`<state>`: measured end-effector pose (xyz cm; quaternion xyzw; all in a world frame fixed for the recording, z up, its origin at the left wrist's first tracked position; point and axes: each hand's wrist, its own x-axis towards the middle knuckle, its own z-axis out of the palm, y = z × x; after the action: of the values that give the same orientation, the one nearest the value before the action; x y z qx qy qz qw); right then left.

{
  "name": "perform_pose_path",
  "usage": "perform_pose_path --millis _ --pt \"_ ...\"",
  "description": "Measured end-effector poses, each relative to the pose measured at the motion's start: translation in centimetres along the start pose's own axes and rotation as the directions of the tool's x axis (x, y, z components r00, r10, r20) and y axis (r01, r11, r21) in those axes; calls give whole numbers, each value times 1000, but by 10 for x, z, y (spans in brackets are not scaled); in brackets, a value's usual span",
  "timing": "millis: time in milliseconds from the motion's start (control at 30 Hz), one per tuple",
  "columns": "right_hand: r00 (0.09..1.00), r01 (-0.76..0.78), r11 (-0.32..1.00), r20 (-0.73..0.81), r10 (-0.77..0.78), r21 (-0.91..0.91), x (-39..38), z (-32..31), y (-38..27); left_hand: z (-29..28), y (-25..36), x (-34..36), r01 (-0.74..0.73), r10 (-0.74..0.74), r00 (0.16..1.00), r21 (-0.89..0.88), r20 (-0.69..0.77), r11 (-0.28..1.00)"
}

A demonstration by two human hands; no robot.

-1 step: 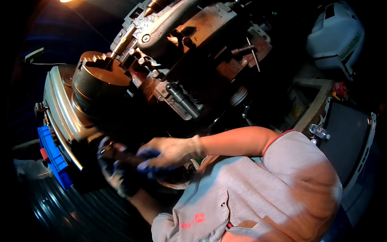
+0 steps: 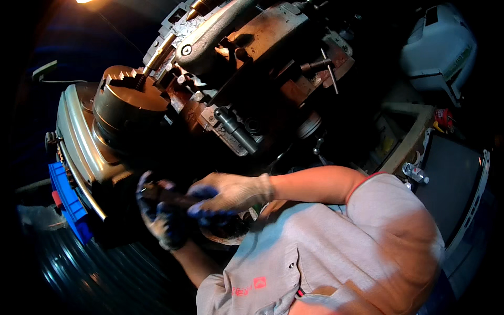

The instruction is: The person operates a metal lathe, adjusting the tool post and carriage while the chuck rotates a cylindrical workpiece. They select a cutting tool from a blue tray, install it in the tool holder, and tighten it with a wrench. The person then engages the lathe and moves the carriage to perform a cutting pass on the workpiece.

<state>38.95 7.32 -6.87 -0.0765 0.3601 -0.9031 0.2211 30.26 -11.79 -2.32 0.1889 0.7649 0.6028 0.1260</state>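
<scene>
Lathe (image 2: 128,102) beyond curled hands (image 2: 165,220) (image 2: 231,190), close together

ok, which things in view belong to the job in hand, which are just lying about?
Job in hand:
dark item, too blurred to identify, between gloved left hand and gloved right hand
possibly the lathe chuck, untouched

Apparently just lying about:
clear bottle
blue plastic piece

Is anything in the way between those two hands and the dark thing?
Nothing I can see, apart from the gloves. The left hand and right hand are both right at the dark thing, but blur and shadow hide just how they hold it.
</scene>
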Motion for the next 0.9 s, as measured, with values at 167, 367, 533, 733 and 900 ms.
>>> perform_pose_path --millis 167,367,533,733,900 --pt "904 77 909 -356 -237 -409 -72 -42 16 106 -10 -11 342 -316 939 -461 135 819" --pt "855 -79 626 -375 -358 -776 -113 -72 17 173 -31 -14 405 -404 909 -451 103 796" --pt "848 -29 419 -244 -470 -907 -114 -84 23 184 -53 -30 456 -470 869 -617 155 641" --pt "952 -34 965 -301 -49 -262 -116 -85 -5 177 -43 -37 451 -411 891 -504 196 737" --pt "943 13 968 -319 -96 -253 -115 -82 -2 174 -46 -28 395 -335 914 -321 229 861"
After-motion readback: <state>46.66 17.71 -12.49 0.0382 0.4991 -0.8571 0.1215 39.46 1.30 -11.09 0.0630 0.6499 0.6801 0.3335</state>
